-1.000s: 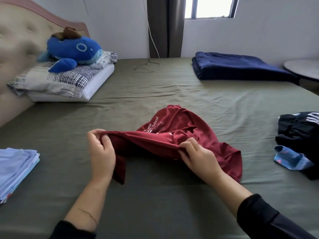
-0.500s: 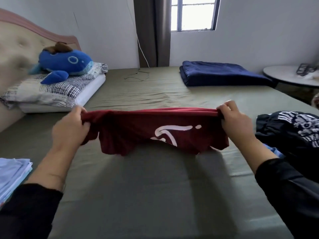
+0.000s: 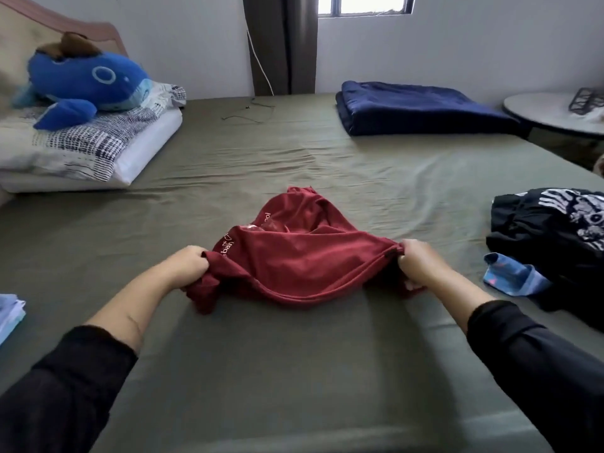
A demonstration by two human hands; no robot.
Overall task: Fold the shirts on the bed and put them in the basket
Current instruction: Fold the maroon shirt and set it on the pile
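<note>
While stretched between both fists, red shirt [image 3: 294,256] sags onto bed [image 3: 294,371] | left hand [image 3: 188,266] fingers clamped on it | right hand [image 3: 416,263] likewise

Soft daylight from the window [image 3: 366,3], edges bowed, perhaps slightly blurred.

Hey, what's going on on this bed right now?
A person is sorting laundry. Both hands, the left hand and the right hand, grip opposite ends of a red shirt, stretched out and crumpled on the green bed, not yet folded. A black shirt waits at the right.
</note>
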